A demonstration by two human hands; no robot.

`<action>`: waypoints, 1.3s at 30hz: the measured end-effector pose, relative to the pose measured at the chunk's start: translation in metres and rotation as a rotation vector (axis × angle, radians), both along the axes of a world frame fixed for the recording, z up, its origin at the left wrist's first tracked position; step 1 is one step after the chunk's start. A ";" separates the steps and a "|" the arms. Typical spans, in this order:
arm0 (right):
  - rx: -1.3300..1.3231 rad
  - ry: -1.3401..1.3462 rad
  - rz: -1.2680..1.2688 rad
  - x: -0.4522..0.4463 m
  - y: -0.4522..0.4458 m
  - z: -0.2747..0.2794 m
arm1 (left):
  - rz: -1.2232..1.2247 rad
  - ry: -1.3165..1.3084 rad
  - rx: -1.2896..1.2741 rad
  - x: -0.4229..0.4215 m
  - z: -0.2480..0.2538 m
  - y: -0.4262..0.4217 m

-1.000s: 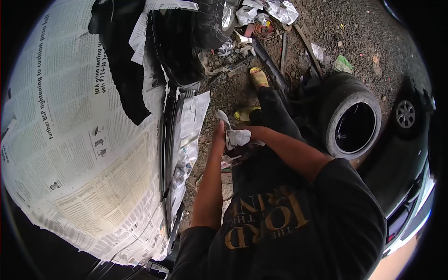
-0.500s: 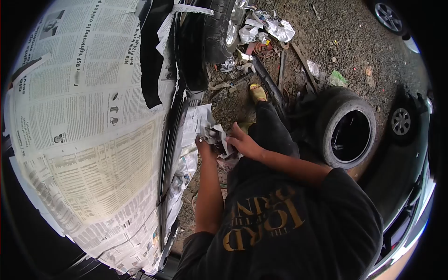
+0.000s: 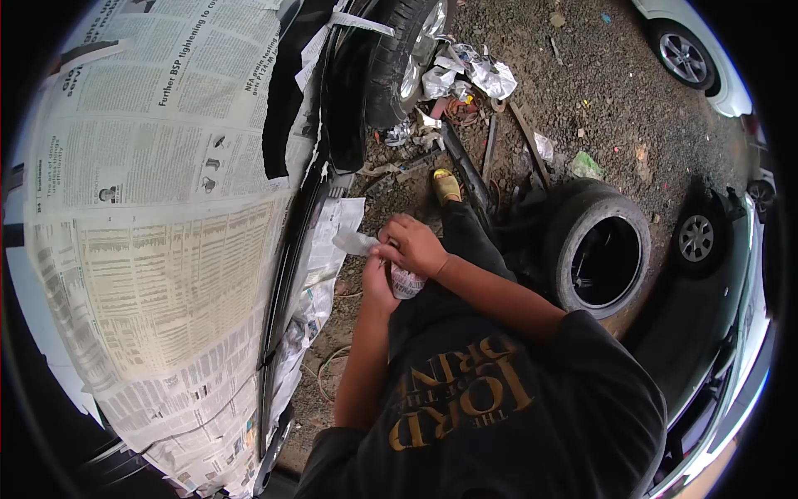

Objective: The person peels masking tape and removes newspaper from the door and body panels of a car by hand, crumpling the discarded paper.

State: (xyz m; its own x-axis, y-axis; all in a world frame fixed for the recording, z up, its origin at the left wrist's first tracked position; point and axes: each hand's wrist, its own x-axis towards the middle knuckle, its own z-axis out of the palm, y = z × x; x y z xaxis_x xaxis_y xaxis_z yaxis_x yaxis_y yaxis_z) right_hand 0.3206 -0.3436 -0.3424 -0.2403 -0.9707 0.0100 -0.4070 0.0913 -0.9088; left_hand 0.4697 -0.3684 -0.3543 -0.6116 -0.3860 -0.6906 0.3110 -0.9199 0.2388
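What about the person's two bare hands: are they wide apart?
No, the left hand and right hand are close together, holding crumpled, whitish printed paper between them.

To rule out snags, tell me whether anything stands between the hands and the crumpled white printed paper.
Nothing visible does: the bare left hand and bare right hand both hold the crumpled white printed paper, though they hide part of it.

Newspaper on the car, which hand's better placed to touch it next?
Probably your left hand: its arm lies nearer the newspaper than the arm of your right hand. Both hold crumpled paper.
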 end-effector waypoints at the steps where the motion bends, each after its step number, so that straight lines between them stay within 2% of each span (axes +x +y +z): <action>1: 0.116 -0.097 -0.068 -0.003 -0.005 -0.004 | -0.084 -0.040 -0.084 -0.003 0.006 0.004; 2: 0.288 -0.216 -0.251 -0.014 -0.013 0.007 | -0.164 -0.085 -0.166 -0.003 0.017 0.010; 3: 0.318 -0.143 -0.441 -0.026 -0.018 -0.010 | -0.239 -0.131 -0.250 -0.002 0.024 0.017; 4: 0.281 -0.186 -0.611 -0.046 -0.021 -0.023 | -0.293 -0.203 -0.376 0.001 0.026 0.025; 6: 0.277 -0.380 -0.760 -0.083 -0.014 -0.058 | -0.323 -0.344 -0.819 -0.005 0.049 0.033; 8: 0.180 -0.340 -0.724 -0.074 -0.012 -0.041 | -0.383 -0.506 -1.245 -0.014 0.056 0.032; 9: 0.115 -0.315 -0.671 -0.054 -0.010 -0.022 | -0.341 -0.591 -1.319 -0.025 0.054 0.028; 11: 0.010 -0.334 -0.280 -0.015 0.006 -0.015 | -0.250 -0.787 -1.455 -0.050 0.051 0.018; 12: 0.153 -0.707 -0.321 -0.008 0.007 0.007 | 0.053 -0.678 -1.190 -0.062 0.064 0.010; 14: 0.490 -1.432 -0.392 -0.004 0.008 0.054 | -0.120 -0.772 -1.081 -0.043 0.043 -0.005; 15: 0.520 -1.219 -0.274 -0.006 0.009 0.068 | -0.207 -0.813 -1.023 -0.037 0.043 -0.012; 17: 0.550 -0.793 -0.055 -0.023 0.017 0.086 | -0.120 -0.950 -0.991 -0.032 0.045 -0.012; 18: 0.600 -0.501 0.183 -0.034 0.017 0.054 | -0.070 -0.983 -1.001 -0.028 0.039 -0.011; 20: 0.339 -0.130 0.304 -0.047 0.023 0.060 | 0.010 -1.005 -1.099 -0.018 0.013 -0.009; 21: 0.204 0.054 0.353 -0.052 0.023 0.068 | 0.027 -0.856 -0.993 -0.020 0.027 -0.009; 23: 0.201 -0.041 0.401 -0.053 0.016 0.081 | 0.031 -0.557 -0.788 -0.024 0.050 -0.005; 24: 0.212 -0.046 0.435 -0.055 0.013 0.087 | -0.064 -0.540 -0.978 -0.029 0.043 -0.006; 25: 0.227 -0.052 0.469 -0.057 0.011 0.091 | -0.076 -0.503 -0.932 -0.032 0.044 -0.005; 26: 0.225 -0.135 0.385 -0.059 0.010 0.091 | -0.086 -0.467 -0.885 -0.037 0.059 -0.004; 27: 0.242 -0.090 0.364 -0.069 0.004 0.087 | -0.094 -0.431 -0.839 -0.041 0.068 -0.004; 28: 0.257 -0.046 0.341 -0.086 -0.001 0.081 | 0.013 -0.238 -0.672 -0.043 0.074 -0.004; 30: 0.305 -0.034 0.202 -0.126 -0.014 0.064 | -0.069 -0.356 -0.892 -0.040 0.069 -0.011; 31: 0.191 0.102 0.144 -0.155 -0.020 0.033 | -0.110 -0.417 -1.000 -0.039 0.069 -0.017; 32: 0.081 0.236 0.088 -0.190 -0.027 -0.004 | -0.088 -0.447 -0.995 -0.039 0.085 -0.019; 33: 0.045 0.243 0.108 -0.227 -0.038 -0.025 | -0.054 -0.448 -0.955 -0.039 0.097 -0.023; 34: 0.148 0.376 -0.033 -0.245 -0.043 -0.017 | -0.019 -0.451 -0.910 -0.039 0.107 -0.025; 35: 0.215 0.402 -0.071 -0.277 -0.053 -0.049 | 0.021 -0.453 -0.863 -0.039 0.113 -0.027; 37: 0.398 0.379 -0.023 -0.307 -0.079 -0.038 | 0.036 -0.580 -0.967 -0.038 0.097 -0.036; 39: 0.307 0.285 -0.095 -0.276 -0.102 0.049 | 0.049 -0.715 -1.041 -0.041 0.090 -0.049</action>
